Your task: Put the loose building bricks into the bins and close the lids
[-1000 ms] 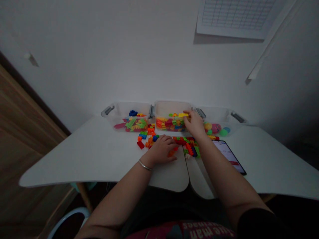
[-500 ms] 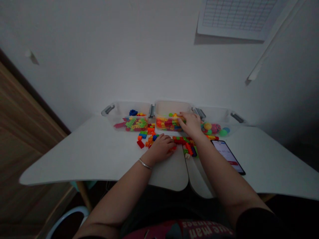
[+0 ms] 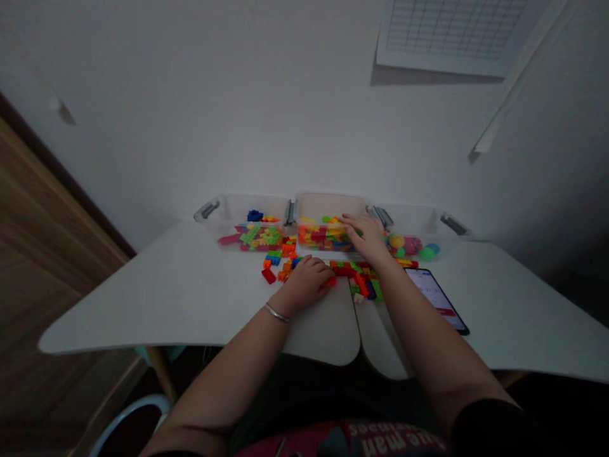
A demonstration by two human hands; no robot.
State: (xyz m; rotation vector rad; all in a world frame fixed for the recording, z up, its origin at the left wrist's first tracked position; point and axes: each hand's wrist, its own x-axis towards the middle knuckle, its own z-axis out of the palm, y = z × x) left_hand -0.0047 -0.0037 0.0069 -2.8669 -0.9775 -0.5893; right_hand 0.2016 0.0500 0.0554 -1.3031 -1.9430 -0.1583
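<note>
Head view; landmark: middle bin (image 3: 332, 204).
Right hand (image 3: 366, 236): hovered at the bin's right side, fingers parted; hold could not be told.
Left hand (image 3: 308, 280): lay before the bin, fingers bunched beside orange piece (image 3: 332, 282); hold unclear.
Red-orange brick (image 3: 361, 285): before the bin, long axis slanted, far end binward.
Handling: light fingertip pinch, clear of the rim, seemed best.

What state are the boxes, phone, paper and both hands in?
Left box: open, holding toy pieces
Middle box: open, holding bricks
Right box: open, holding balls
Phone: screen lit, lying flat
Paper: hung on wall
Left hand: curled over loose bricks
Right hand: at middle box's rim, grip unclear
</note>
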